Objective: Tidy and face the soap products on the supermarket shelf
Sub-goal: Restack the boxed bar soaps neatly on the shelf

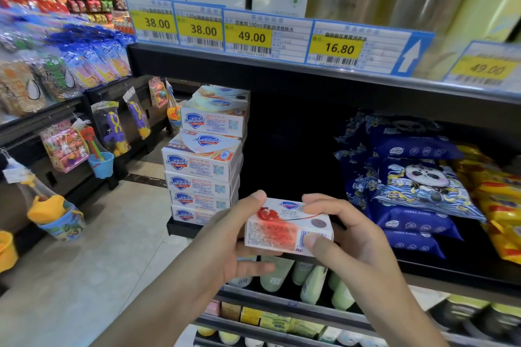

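One soap box (pixel 287 227) pinched by both grips, left grip (pixel 234 236) and right grip (pixel 346 236), stack of seven soap boxes (pixel 201 166) up-left of left grip, shelf (pixel 180 228) under stack.

- Smooth, slightly glossy cardboard on soap box (pixel 287 227), lower centre.
- Same glossy cardboard on Safeguard box stack (pixel 203 166), centre left.
- Shiny plastic film on blue panda packs (pixel 417 183), right.
- Matt black metal on shelf edge (pixel 253 65), upper centre.
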`<state>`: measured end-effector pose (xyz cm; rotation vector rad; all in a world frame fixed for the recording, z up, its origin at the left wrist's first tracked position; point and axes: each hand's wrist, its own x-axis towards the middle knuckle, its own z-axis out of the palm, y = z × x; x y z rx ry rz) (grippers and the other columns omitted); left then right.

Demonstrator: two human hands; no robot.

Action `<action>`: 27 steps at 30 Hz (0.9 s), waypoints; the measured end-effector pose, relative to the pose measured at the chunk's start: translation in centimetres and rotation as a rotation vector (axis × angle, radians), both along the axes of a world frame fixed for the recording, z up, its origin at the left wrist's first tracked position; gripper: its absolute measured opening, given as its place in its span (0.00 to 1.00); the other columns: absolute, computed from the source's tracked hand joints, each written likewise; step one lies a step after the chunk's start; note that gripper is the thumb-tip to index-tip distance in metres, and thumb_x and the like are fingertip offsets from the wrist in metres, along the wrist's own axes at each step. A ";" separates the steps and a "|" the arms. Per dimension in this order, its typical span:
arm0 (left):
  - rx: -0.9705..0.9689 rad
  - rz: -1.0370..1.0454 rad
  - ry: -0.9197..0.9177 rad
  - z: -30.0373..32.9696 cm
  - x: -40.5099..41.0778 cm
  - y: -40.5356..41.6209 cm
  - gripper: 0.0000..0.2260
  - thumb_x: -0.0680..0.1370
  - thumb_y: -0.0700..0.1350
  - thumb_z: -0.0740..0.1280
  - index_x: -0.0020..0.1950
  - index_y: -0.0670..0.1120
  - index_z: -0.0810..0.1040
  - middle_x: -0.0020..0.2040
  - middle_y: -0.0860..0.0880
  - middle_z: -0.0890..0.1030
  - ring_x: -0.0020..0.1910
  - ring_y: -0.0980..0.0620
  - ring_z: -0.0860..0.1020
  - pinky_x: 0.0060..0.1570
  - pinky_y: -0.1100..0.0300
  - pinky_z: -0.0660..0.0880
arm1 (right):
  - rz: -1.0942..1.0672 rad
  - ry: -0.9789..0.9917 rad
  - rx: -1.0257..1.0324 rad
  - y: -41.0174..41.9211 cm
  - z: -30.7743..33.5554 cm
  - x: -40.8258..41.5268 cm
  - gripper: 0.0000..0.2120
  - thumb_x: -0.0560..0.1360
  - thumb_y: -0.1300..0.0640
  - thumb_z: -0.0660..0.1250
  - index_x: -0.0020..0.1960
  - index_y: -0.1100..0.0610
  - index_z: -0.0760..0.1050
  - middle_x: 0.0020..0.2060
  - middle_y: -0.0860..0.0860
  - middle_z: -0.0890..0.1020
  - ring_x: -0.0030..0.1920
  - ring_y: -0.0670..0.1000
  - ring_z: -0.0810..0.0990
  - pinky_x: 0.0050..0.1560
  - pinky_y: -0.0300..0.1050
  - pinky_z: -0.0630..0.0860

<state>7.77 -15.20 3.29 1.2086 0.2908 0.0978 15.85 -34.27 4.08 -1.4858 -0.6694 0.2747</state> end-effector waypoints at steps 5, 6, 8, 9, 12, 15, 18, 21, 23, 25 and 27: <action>-0.083 0.044 0.113 0.2 0.4 0.2 0.21 0.68 0.51 0.79 0.57 0.42 0.84 0.50 0.39 0.88 0.44 0.45 0.87 0.35 0.58 0.83 | 0.030 -0.130 -0.039 -0.2 -0.3 -0.3 0.18 0.71 0.63 0.73 0.57 0.46 0.82 0.67 0.46 0.77 0.64 0.55 0.81 0.55 0.51 0.81; -0.057 0.042 0.090 -0.1 0.2 0.3 0.19 0.68 0.51 0.79 0.55 0.44 0.86 0.51 0.40 0.88 0.45 0.45 0.88 0.37 0.58 0.83 | 0.038 -0.146 -0.057 -0.3 -0.3 -0.3 0.21 0.71 0.63 0.73 0.60 0.44 0.80 0.69 0.45 0.76 0.64 0.55 0.80 0.56 0.50 0.80; 0.007 0.041 0.069 -0.4 0.2 0.3 0.09 0.74 0.48 0.76 0.53 0.49 0.88 0.53 0.42 0.88 0.47 0.47 0.88 0.39 0.58 0.83 | 0.062 -0.156 -0.094 -0.6 -0.2 -0.3 0.28 0.70 0.61 0.74 0.66 0.40 0.76 0.72 0.45 0.73 0.67 0.53 0.78 0.59 0.49 0.79; 0.039 0.048 0.066 -0.2 0.2 0.1 0.07 0.78 0.46 0.74 0.55 0.50 0.87 0.54 0.44 0.88 0.48 0.47 0.88 0.40 0.58 0.83 | 0.061 -0.190 -0.132 -0.7 -0.2 -0.3 0.31 0.70 0.60 0.75 0.68 0.38 0.74 0.73 0.44 0.71 0.69 0.51 0.77 0.62 0.49 0.77; 0.141 0.093 0.080 0.0 -0.2 0.1 0.10 0.80 0.44 0.72 0.61 0.51 0.84 0.54 0.47 0.88 0.50 0.48 0.88 0.40 0.58 0.83 | 0.016 -0.369 -0.263 -0.9 0.3 0.0 0.30 0.71 0.62 0.78 0.66 0.38 0.75 0.71 0.39 0.72 0.73 0.47 0.72 0.68 0.53 0.73; 0.128 0.115 0.068 0.4 -0.8 0.0 0.11 0.80 0.45 0.73 0.63 0.52 0.83 0.53 0.48 0.88 0.50 0.49 0.88 0.38 0.60 0.82 | 0.016 -0.478 -0.340 -1.2 1.0 0.6 0.24 0.71 0.59 0.79 0.62 0.40 0.79 0.67 0.41 0.77 0.69 0.49 0.75 0.65 0.53 0.75; 0.086 0.119 0.059 0.3 -1.2 0.2 0.12 0.80 0.47 0.73 0.63 0.51 0.83 0.54 0.48 0.88 0.49 0.50 0.88 0.37 0.62 0.81 | 0.054 -0.589 -0.427 -1.1 1.4 0.9 0.26 0.71 0.55 0.81 0.64 0.39 0.78 0.67 0.41 0.76 0.69 0.47 0.74 0.63 0.40 0.73; -0.011 0.112 0.026 0.3 -1.8 0.6 0.15 0.76 0.53 0.74 0.61 0.50 0.85 0.55 0.45 0.88 0.51 0.49 0.87 0.38 0.60 0.82 | 0.048 -0.608 -0.376 -0.7 1.6 1.0 0.24 0.70 0.59 0.80 0.61 0.41 0.80 0.64 0.42 0.78 0.65 0.49 0.78 0.56 0.41 0.78; -0.130 0.123 0.024 0.4 -1.9 0.9 0.16 0.78 0.56 0.70 0.59 0.48 0.85 0.56 0.43 0.88 0.53 0.47 0.87 0.39 0.56 0.84 | 0.010 -0.570 -0.289 -0.5 2.2 1.4 0.22 0.70 0.60 0.79 0.59 0.43 0.81 0.63 0.44 0.79 0.64 0.49 0.79 0.55 0.41 0.80; -0.157 0.168 0.061 0.1 -2.0 1.3 0.16 0.82 0.54 0.65 0.61 0.45 0.83 0.55 0.44 0.88 0.54 0.47 0.87 0.41 0.53 0.85 | -0.018 -0.497 -0.204 -0.1 3.0 2.0 0.22 0.70 0.62 0.77 0.59 0.44 0.81 0.62 0.45 0.81 0.63 0.49 0.81 0.57 0.43 0.80; -0.025 0.196 0.080 -0.7 -2.2 1.8 0.12 0.84 0.48 0.64 0.63 0.47 0.82 0.54 0.47 0.88 0.54 0.50 0.87 0.46 0.54 0.86 | 0.004 -0.419 -0.120 0.9 4.0 2.7 0.22 0.71 0.66 0.77 0.60 0.46 0.81 0.59 0.47 0.84 0.61 0.51 0.83 0.57 0.44 0.82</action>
